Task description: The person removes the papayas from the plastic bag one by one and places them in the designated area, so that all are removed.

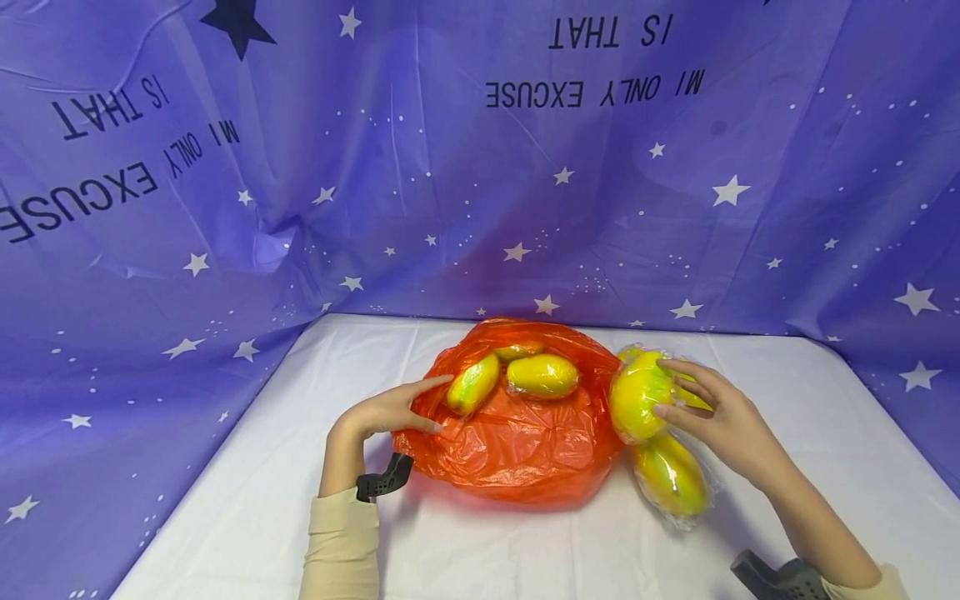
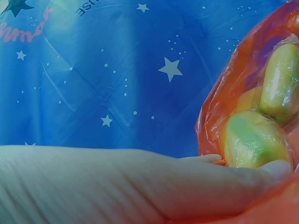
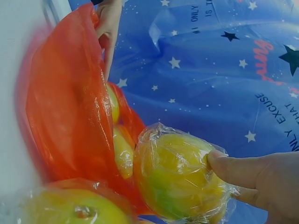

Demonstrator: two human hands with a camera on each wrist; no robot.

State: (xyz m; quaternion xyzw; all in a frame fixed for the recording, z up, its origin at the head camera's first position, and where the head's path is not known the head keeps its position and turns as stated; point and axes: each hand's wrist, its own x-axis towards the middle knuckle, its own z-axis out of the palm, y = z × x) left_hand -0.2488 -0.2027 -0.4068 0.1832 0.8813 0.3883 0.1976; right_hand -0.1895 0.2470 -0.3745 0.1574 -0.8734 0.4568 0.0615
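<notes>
Right fingers [image 1: 686,367] pinch fruit [image 1: 640,400] (left hand [image 1: 392,409] spread).

Purple backdrop [image 1: 450,208] — black lettering [image 1: 534,94] "MI ONLY EXCUSE IS THAT", 2 times, inverted in head view; pink script [image 3: 261,58] — illegible.

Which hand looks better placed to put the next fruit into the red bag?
Probably the right hand: it holds a wrapped yellow fruit beside the red bag. The left hand is at the bag's opposite edge, perhaps better suited to steadying it.
</notes>
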